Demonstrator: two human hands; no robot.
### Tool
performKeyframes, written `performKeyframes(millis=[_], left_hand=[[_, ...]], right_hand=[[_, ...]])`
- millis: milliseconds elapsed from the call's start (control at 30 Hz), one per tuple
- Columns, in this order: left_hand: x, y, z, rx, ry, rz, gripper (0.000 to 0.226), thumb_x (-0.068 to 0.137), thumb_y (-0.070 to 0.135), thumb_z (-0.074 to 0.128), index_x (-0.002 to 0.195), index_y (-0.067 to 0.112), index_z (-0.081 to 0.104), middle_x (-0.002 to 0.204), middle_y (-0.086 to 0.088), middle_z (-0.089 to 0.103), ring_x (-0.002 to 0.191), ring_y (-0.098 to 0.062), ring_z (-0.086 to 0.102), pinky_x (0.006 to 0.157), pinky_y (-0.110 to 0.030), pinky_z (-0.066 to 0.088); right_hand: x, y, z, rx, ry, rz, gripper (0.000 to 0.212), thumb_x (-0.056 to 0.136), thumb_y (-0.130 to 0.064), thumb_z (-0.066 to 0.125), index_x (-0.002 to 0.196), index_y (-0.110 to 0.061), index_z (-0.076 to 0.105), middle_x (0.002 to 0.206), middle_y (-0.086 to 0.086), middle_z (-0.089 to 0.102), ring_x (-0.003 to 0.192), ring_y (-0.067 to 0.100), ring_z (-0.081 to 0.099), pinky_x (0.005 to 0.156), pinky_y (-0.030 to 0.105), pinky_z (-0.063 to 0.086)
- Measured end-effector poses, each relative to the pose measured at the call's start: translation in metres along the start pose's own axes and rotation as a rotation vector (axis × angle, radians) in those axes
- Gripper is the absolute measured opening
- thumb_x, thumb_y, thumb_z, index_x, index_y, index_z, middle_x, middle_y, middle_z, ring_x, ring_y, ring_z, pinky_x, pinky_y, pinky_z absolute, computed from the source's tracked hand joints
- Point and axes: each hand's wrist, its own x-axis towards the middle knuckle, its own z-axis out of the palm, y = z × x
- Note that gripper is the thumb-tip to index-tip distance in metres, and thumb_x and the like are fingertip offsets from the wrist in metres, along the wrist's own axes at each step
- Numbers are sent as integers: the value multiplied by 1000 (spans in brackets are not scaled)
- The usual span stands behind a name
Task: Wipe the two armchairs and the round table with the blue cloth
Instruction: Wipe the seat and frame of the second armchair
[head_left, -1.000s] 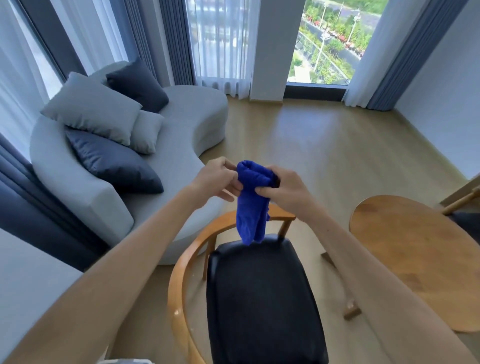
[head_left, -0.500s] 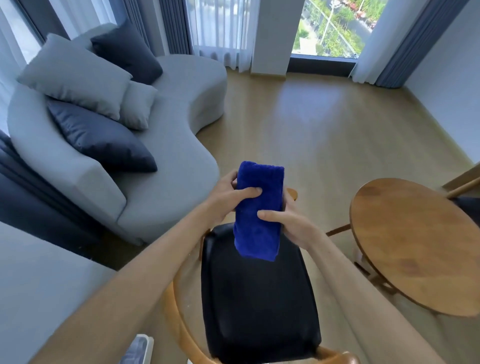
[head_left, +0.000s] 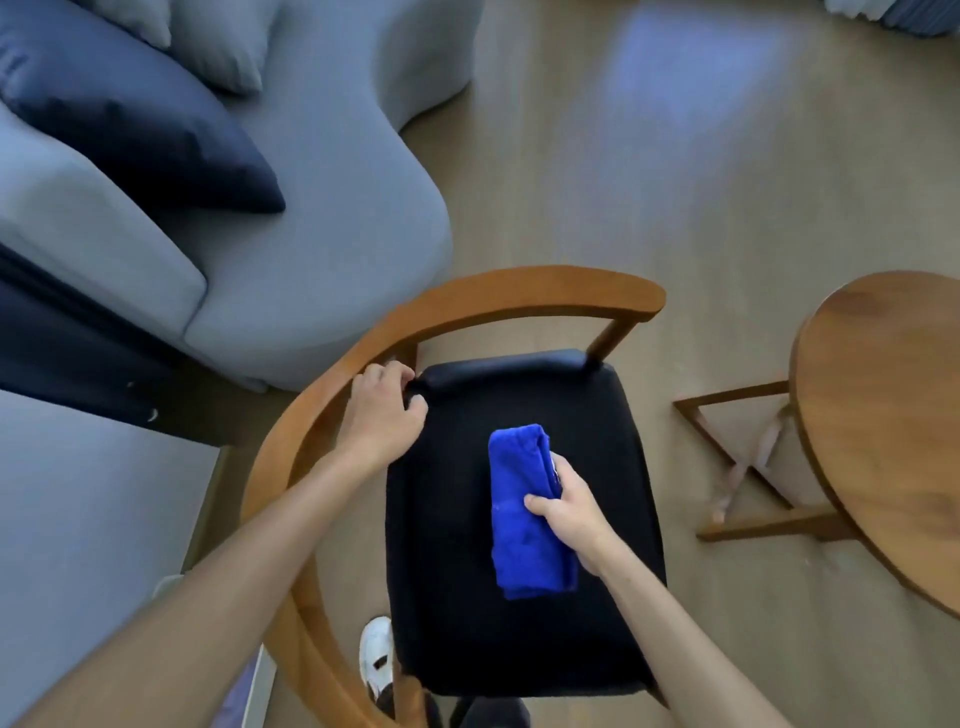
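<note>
A folded blue cloth (head_left: 524, 512) lies on the black seat of a wooden armchair (head_left: 467, 597) right below me. My right hand (head_left: 569, 506) grips the cloth along its right side, thumb on top. My left hand (head_left: 384, 413) rests on the seat's far left corner beside the curved wooden armrest, its fingers curled over the cushion edge. The round wooden table (head_left: 883, 415) stands to the right of the chair. The second armchair is out of view.
A grey curved sofa (head_left: 322, 218) with a dark blue cushion (head_left: 140, 119) sits beyond the chair at the left. A grey surface (head_left: 78, 545) fills the lower left. Wooden floor (head_left: 675, 156) stretches ahead. My white shoe (head_left: 376, 657) shows beside the chair.
My view tipped down over the chair. The cloth came down from mid-air onto the seat. My left hand let go of it and moved to the seat's far left corner.
</note>
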Motion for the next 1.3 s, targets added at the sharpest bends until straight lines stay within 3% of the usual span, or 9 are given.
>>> performKeyframes(millis=[100, 200, 400, 500, 600, 733, 867, 1000, 1300], left_hand=[[15, -14, 4, 166, 204, 92, 31, 88, 18, 55, 119, 12, 53, 120, -8, 47, 114, -25, 41, 97, -35, 35], [30, -21, 3, 325, 352, 108, 39, 85, 20, 55, 121, 9, 48, 124, -14, 41, 116, -31, 39, 99, -43, 34], [71, -35, 2, 452, 259, -71, 53, 97, 41, 31, 140, 11, 27, 145, -19, 26, 135, -37, 24, 112, -54, 17], [83, -39, 12, 523, 215, -117, 59, 97, 50, 19, 145, 15, 20, 148, -19, 26, 139, -37, 19, 113, -57, 14], [96, -34, 21, 522, 222, -68, 59, 96, 52, 15, 144, 18, 22, 147, -19, 29, 138, -37, 20, 113, -58, 13], [106, -26, 29, 497, 216, -27, 58, 96, 52, 9, 137, 16, 29, 130, -21, 44, 120, -40, 41, 97, -60, 32], [102, -24, 29, 488, 291, 7, 56, 97, 50, 10, 131, 12, 34, 118, -23, 48, 104, -41, 47, 83, -54, 39], [102, -22, 29, 497, 313, 33, 55, 99, 47, 13, 129, 9, 36, 114, -24, 50, 100, -42, 49, 81, -53, 40], [102, -31, 34, 541, 405, 81, 52, 98, 47, 13, 121, 7, 38, 99, -26, 53, 83, -42, 50, 66, -46, 35]], right_hand=[[39, 21, 5, -41, -22, 34, 56, 87, -7, 58, 135, -32, 46, 123, -4, 62, 106, 13, 61, 89, 29, 51], [67, 39, 11, -485, 230, 37, 65, 92, -15, 53, 149, -23, 25, 137, 6, 46, 117, 24, 51, 92, 33, 44], [87, 69, 59, -1070, 357, -175, 69, 92, -55, 45, 152, -32, 17, 158, 18, 5, 143, 40, 12, 105, 57, 30], [98, 87, 79, -1127, 430, -120, 78, 88, -63, 45, 152, -28, 20, 157, 25, 9, 142, 44, 15, 103, 61, 31], [104, 96, 92, -1095, 547, -135, 69, 86, -53, 58, 145, -21, 41, 146, 29, 36, 124, 46, 45, 83, 51, 47], [105, 99, 99, -1077, 575, -193, 53, 86, -33, 63, 136, -19, 53, 130, 24, 53, 99, 38, 58, 70, 44, 48], [79, 124, 114, -1084, 503, -438, 54, 75, -8, 60, 127, -19, 61, 121, 22, 60, 88, 37, 60, 65, 40, 47], [52, 164, 105, -1220, 230, -762, 63, 69, -7, 56, 129, -27, 57, 125, 18, 56, 88, 36, 57, 70, 41, 47], [82, 145, 73, -1258, 158, -873, 73, 66, -4, 52, 133, -33, 46, 119, 13, 49, 73, 28, 46, 59, 36, 37]])
